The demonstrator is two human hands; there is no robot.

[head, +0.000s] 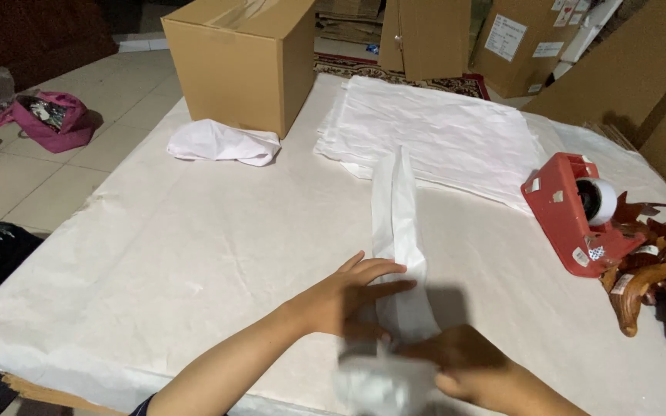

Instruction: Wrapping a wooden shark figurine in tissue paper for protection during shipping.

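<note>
Broadly, I see the paper-covered table open leftward; a cardboard box and paper stack line its far edge. Mid-table lies a long white paper strip; left hand presses it flat-fingered, right hand pinches its crumpled near end.

Both hands, the left hand and the right hand, are bare, with no gloves, rings or watch. Forearms are uncovered; a dark sleeve edge shows at the left arm's bottom
</note>
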